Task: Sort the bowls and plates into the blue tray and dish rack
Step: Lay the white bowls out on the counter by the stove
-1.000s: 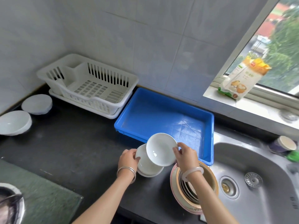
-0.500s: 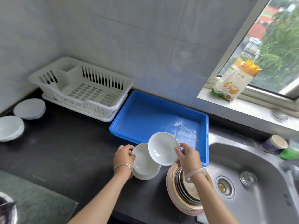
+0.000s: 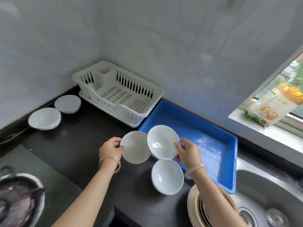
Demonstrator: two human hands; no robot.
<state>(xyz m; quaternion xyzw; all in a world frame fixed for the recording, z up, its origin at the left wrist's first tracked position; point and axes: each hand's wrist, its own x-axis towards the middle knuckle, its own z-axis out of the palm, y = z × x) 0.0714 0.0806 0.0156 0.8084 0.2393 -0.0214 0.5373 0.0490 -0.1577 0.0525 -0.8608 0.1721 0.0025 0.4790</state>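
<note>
My left hand (image 3: 110,149) grips the left rim of a small white bowl (image 3: 135,147), lifted above the black counter. My right hand (image 3: 188,153) holds a second white bowl (image 3: 162,141) by its right rim, tilted toward me, over the near left corner of the blue tray (image 3: 213,145). A third white bowl (image 3: 167,176) sits on the counter below them. The white dish rack (image 3: 118,94) stands empty behind, left of the tray. The tray holds nothing.
Two covered white bowls (image 3: 44,117) (image 3: 67,104) sit at the far left by the wall. A stack of plates (image 3: 206,208) stands at the sink's edge. The steel sink (image 3: 268,199) is at right, a wok (image 3: 18,202) at bottom left, a food bag (image 3: 275,105) on the sill.
My left hand has lifted a bowl off the small stack, leaving one bowl on the counter. Both held bowls are higher and closer to the tray. The view has shifted left.
</note>
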